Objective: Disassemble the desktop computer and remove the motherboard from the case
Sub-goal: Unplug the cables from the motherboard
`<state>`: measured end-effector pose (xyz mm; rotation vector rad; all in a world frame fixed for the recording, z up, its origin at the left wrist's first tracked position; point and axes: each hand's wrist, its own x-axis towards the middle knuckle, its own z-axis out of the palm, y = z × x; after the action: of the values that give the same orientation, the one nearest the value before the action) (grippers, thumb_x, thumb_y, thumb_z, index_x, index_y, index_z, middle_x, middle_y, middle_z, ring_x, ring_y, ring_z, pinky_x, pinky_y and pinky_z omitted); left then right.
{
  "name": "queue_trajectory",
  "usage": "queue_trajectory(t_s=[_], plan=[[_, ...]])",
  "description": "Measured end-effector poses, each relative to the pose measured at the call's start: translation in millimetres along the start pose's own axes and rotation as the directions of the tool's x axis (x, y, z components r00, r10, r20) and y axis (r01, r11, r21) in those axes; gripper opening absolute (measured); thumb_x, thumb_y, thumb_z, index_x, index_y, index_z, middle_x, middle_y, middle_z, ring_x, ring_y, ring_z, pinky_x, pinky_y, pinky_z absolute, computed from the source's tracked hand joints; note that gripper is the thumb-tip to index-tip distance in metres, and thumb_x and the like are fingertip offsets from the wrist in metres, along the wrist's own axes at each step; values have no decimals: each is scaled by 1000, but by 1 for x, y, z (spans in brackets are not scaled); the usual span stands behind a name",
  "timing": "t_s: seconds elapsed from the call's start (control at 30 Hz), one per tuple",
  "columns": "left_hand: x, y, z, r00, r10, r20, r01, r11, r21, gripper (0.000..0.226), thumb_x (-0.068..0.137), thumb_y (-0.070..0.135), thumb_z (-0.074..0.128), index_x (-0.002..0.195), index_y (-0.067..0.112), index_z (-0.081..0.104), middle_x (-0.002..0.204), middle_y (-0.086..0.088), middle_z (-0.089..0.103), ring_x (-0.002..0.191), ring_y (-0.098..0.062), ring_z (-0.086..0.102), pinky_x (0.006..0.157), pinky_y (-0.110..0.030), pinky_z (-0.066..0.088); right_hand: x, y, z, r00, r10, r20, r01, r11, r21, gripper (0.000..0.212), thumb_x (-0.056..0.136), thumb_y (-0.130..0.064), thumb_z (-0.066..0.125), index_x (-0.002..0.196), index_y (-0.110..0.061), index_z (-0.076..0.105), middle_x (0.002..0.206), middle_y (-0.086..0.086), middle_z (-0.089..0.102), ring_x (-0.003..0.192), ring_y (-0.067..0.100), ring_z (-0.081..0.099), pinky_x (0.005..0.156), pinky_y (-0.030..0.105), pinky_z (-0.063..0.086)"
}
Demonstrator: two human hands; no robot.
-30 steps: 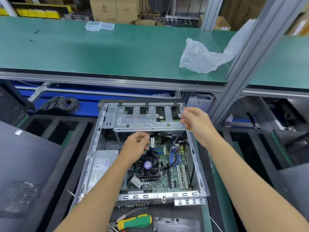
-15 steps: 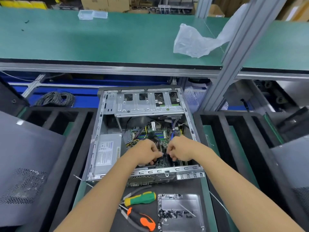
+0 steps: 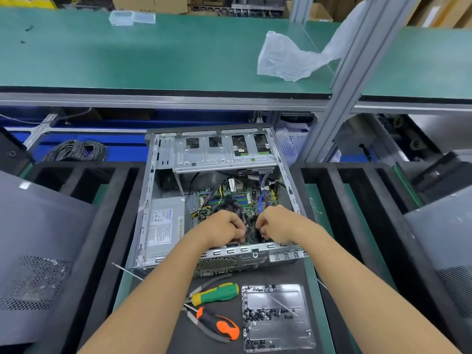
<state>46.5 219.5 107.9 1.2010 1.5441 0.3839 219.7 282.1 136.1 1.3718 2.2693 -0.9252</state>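
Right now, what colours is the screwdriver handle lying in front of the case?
Green and yellow; the screwdriver handle shows clearly in the head view.

Both hands down inside the case

A second ago the right hand [image 3: 277,223] was up at the drive cage [image 3: 224,154] and the left hand [image 3: 223,227] hovered above the cooler; half a second ago both had dropped close together over the motherboard [image 3: 229,198], and now they sit there, fingers curled, knuckles nearly touching.
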Motion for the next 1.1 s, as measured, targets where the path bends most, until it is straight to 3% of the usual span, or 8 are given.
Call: queue_trajectory(t_s=[0.13,0.23,0.37,0.43,0.53,0.63,0.9,1.1], plan=[[1,-3,-1,989,-40,-140,32,998,-55,4,94,17,62,92,15,66,90,-6,71,68,-10,69,58,-23,52,1,-1,-1,1000,3,-19,-3,1000,6,32,99,-4,44,122,-11,65,124,9,62,97,23,67,72,28,55],[2,-5,-5,976,-25,-217,28,1000,10,5,94,24,61,92,21,64,89,-4,69,71,-11,70,55,-26,51,2,-2,-1,1000,-2,-14,2,1000,28,32,100,-6,44,124,-10,64,127,10,61,100,24,67,82,34,57],[3,-5,-9,965,-19,-263,33,998,49,9,93,34,61,88,27,63,80,0,67,70,-11,68,48,-25,47,3,0,0,1000,-24,-17,24,999,25,34,102,-11,44,132,-13,59,132,10,57,104,23,65,72,27,53],[4,-4,-11,960,-9,-279,28,998,63,10,92,37,62,86,28,64,80,1,68,68,-14,67,52,-27,51,4,0,0,999,-35,-13,35,999,23,33,102,-13,45,133,-14,58,131,10,58,101,22,64,65,22,49],[6,-2,-11,954,-5,-299,22,998,51,11,91,37,63,84,29,64,83,5,64,71,-16,63,70,-34,55,3,-2,0,999,-37,-14,38,998,54,33,103,-15,44,132,-14,58,129,10,60,105,22,62,81,29,51],[7,-1,-12,954,-6,-300,18,999,38,9,93,34,62,85,29,64,82,5,62,72,-15,60,78,-38,57,2,-1,-1,999,-31,-16,32,997,73,33,103,-14,42,132,-16,58,126,9,61,105,22,63,93,36,52],[1,1,-17,951,16,-308,4,998,64,9,94,30,60,88,26,65,72,9,55,62,-8,50,57,-24,40,0,0,-1,999,-38,-23,39,995,91,34,103,-14,41,132,-17,57,128,10,58,103,22,63,90,37,53],[-3,3,-18,948,28,-317,-6,998,69,11,93,35,61,88,26,65,71,11,52,62,-6,48,56,-24,36,-2,-2,-2,998,-46,-48,52,989,138,31,103,-16,43,130,-17,58,119,10,62,98,21,65,90,38,54]])
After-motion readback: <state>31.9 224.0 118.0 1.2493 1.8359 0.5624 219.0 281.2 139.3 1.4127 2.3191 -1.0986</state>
